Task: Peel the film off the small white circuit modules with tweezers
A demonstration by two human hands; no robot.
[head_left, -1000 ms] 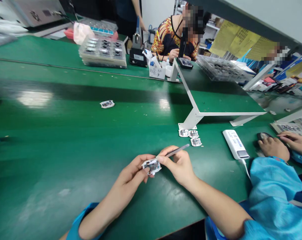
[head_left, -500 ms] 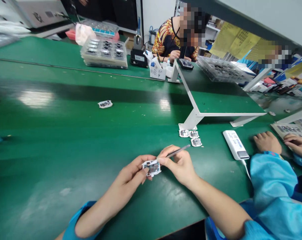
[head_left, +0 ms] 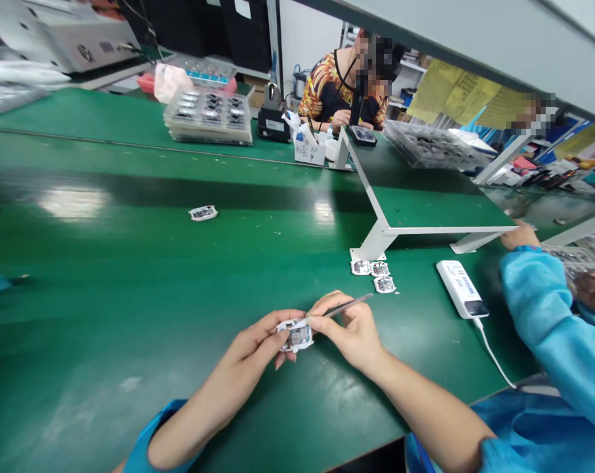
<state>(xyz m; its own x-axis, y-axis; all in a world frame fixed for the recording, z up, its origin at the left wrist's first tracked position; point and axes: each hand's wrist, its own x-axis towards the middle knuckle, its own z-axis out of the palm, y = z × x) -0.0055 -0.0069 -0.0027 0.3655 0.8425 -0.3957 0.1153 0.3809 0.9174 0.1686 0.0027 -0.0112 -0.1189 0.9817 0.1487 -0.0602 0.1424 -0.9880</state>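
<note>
My left hand pinches a small white part with a circuit board inside, held just above the green table. My right hand grips metal tweezers whose tips touch the part's top edge. Three similar white parts lie together on the table a little beyond my right hand. Another single white part lies farther back on the left.
A white power bank with a cable lies to the right. A co-worker's blue sleeve reaches across at right. A low white-framed shelf stands behind the parts. Stacked clear trays and a seated person are at the back.
My hands stay nearly still on the part. The co-worker's arm at right has lifted from the table and reached toward the shelf. The view has tilted slightly.
</note>
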